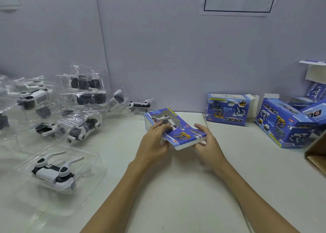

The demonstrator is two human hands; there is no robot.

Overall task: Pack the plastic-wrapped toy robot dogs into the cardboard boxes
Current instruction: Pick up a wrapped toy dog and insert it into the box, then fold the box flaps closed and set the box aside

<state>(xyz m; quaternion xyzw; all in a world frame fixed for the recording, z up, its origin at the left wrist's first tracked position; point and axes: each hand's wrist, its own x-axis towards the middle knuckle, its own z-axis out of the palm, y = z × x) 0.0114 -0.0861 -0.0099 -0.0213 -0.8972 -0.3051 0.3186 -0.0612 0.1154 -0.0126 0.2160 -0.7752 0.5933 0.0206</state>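
Both hands, left and right, grip blue cardboard box mid-worktop: likely light, thin-walled, crushable; hold by ends.

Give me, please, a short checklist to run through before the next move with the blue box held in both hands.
1. Left hand grips the blue DOG box at its near-left corner: ok.
2. Right hand holds the box's near-right end: ok.
3. Toy robot dog sits inside, showing through the box's window: ok.
4. Near end flap fully tucked shut: cannot tell, the hands hide part of it.
5. Next wrapped toy robot dog lies within view at the near left on the table: ok.
6. Another box waits, the open box at the right: ok.
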